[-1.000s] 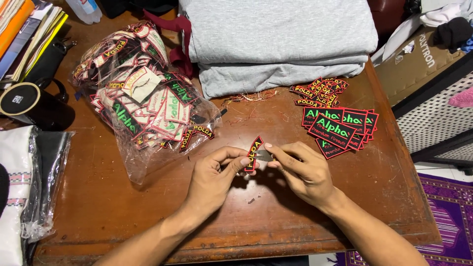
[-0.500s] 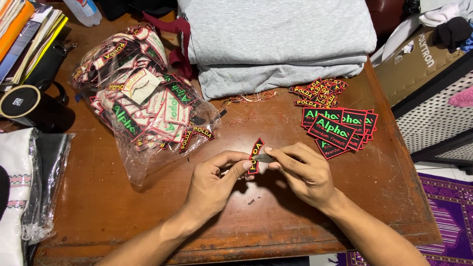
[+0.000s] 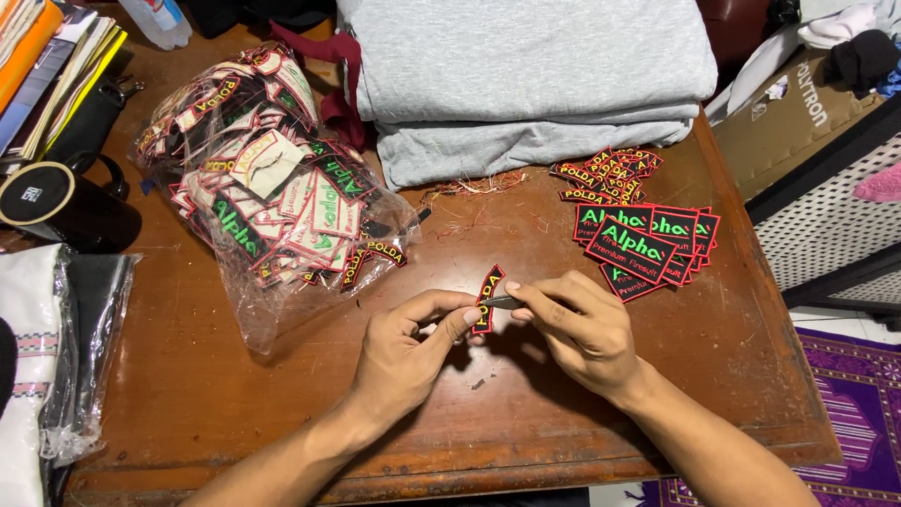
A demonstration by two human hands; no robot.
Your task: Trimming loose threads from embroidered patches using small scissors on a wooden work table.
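Note:
My left hand (image 3: 413, 343) pinches a small curved black patch with a red border (image 3: 487, 299) above the brown wooden table (image 3: 235, 394). My right hand (image 3: 577, 329) grips a small dark metal tool (image 3: 503, 302) whose tip touches the patch's edge. Right of my hands lies a stack of rectangular black patches with green lettering (image 3: 648, 242). Behind that stack is a pile of small curved patches (image 3: 608, 174). A clear plastic bag (image 3: 272, 202) full of several more patches lies at the left.
Folded grey cloth (image 3: 526, 84) lies at the table's back, with loose red thread scraps (image 3: 479, 188) in front of it. A black mug (image 3: 61, 207) and bagged white cloth (image 3: 38, 366) sit at the left. Books are stacked at the far left corner.
The patch has shifted slightly between my fingers as the tool works along its edge. Both hands stay in about the same place.

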